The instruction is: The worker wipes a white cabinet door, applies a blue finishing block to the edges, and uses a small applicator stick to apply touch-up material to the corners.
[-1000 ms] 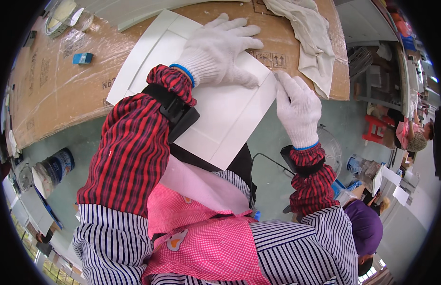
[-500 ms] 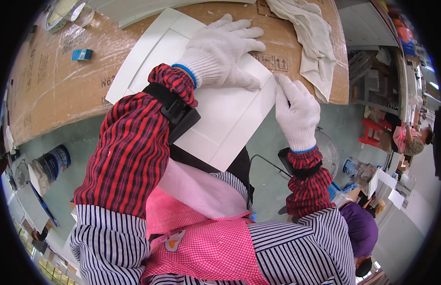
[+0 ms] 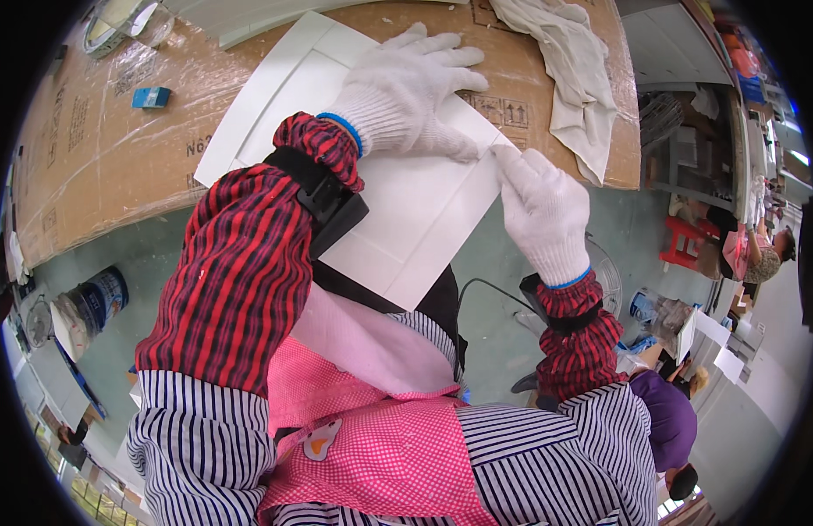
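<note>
White framed panel (image 3: 397, 202), flat with a raised border like a small cabinet door, lies on the cardboard-covered workbench (image 3: 99, 149) with its near corner overhanging the edge toward the person. Left hand (image 3: 415, 88), gloved, is spread flat and pressed on the panel's upper face; right hand (image 3: 542, 215), gloved, has fingers together, tips laid along the right edge, gripping nothing. Looks stiff, light, smooth-painted and probably slippery under knit gloves; best held by opposite border edges, minding corners that could chip; crumpled white cloth (image 3: 568, 61) nearby.
</note>
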The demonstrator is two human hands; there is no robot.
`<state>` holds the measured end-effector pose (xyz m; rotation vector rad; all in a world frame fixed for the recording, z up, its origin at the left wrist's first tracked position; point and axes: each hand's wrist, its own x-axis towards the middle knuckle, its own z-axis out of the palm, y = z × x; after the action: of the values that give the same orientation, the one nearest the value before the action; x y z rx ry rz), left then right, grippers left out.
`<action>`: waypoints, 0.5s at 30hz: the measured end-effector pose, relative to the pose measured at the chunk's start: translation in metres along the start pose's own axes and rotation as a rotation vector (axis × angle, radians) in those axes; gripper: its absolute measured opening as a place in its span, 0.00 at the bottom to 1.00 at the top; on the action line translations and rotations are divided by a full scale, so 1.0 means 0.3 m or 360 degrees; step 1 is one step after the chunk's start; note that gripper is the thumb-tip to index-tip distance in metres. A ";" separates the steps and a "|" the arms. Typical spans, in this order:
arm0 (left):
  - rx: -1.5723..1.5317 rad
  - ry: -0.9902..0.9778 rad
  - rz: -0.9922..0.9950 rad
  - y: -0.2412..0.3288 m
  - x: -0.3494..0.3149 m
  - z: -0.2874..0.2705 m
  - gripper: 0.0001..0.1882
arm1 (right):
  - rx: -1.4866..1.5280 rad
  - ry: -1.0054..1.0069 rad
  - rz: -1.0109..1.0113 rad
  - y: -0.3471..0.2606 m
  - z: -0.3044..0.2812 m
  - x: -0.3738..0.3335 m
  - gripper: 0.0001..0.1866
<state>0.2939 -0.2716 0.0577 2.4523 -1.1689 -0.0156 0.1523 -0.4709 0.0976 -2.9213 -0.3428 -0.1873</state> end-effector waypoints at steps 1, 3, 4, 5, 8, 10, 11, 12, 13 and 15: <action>0.0001 -0.0001 -0.0004 -0.002 -0.001 0.000 0.44 | 0.0023 -0.0042 0.0026 -0.011 0.002 -0.009 0.13; 0.0017 -0.0022 -0.0026 0.012 -0.006 -0.013 0.43 | 0.0126 -0.0013 0.0059 -0.007 0.007 -0.019 0.13; 0.0033 -0.0046 -0.0052 0.017 -0.007 -0.019 0.43 | 0.0233 0.0014 0.0089 -0.002 0.010 -0.023 0.12; 0.0035 -0.0045 -0.0051 0.018 -0.006 -0.018 0.43 | 0.0232 0.0016 0.0089 0.008 0.014 -0.021 0.12; 0.0007 -0.0037 -0.0026 0.007 -0.001 -0.008 0.43 | 0.0257 0.0126 0.0232 0.030 0.028 0.003 0.12; -0.0034 -0.0043 -0.0008 -0.006 -0.001 0.001 0.43 | 0.0222 0.0159 0.0233 0.017 0.031 0.016 0.13; -0.0038 -0.0042 -0.0006 0.001 0.000 -0.003 0.43 | 0.0219 0.0158 0.0234 0.013 0.032 0.016 0.13; -0.0019 -0.0041 -0.0024 0.009 -0.002 -0.007 0.43 | 0.0147 0.0174 0.0236 0.007 0.032 0.015 0.13; -0.0001 -0.0040 -0.0043 0.016 -0.001 -0.009 0.43 | 0.0076 0.0191 0.0237 0.005 0.032 0.013 0.13; -0.0005 -0.0022 -0.0048 0.012 -0.004 -0.008 0.42 | 0.0066 0.0213 0.0238 -0.002 0.034 0.014 0.13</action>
<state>0.2910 -0.2717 0.0610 2.4710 -1.1367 -0.0436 0.1573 -0.4673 0.0883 -2.8595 -0.1055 -0.3464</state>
